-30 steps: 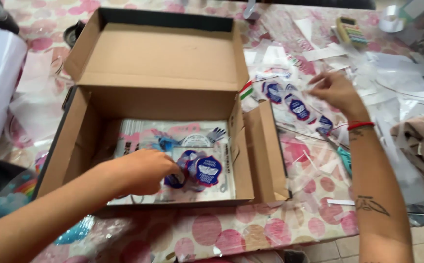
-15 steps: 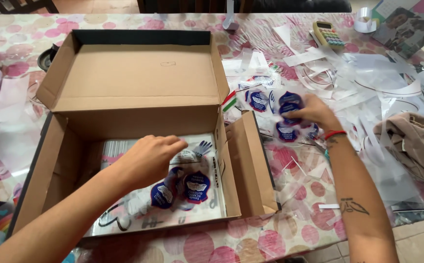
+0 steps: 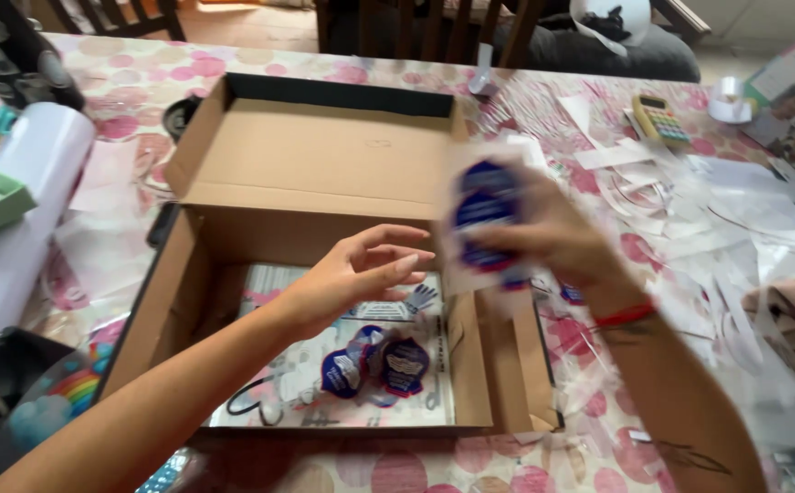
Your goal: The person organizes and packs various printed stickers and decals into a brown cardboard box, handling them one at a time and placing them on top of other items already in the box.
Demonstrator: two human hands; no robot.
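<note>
Over the box: the right hand (image 3: 543, 239) now holds a clear packet of blue round badges (image 3: 484, 219), lifted up off the pink-spotted tablecloth (image 3: 598, 196).
Left hand: the left hand (image 3: 356, 274) has come up out of the open brown cardboard box (image 3: 310, 173), fingers open, holding nothing.
Inside the box: another badge packet (image 3: 374, 365) lies flat on the bottom.
Meaning: one packet is packed, and a second looks ready to go in.

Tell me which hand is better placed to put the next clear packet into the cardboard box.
Right, probably. The right hand already holds a clear packet of blue pieces over the cardboard box, at its right wall. The left hand hovers open and empty above the packets inside.
</note>
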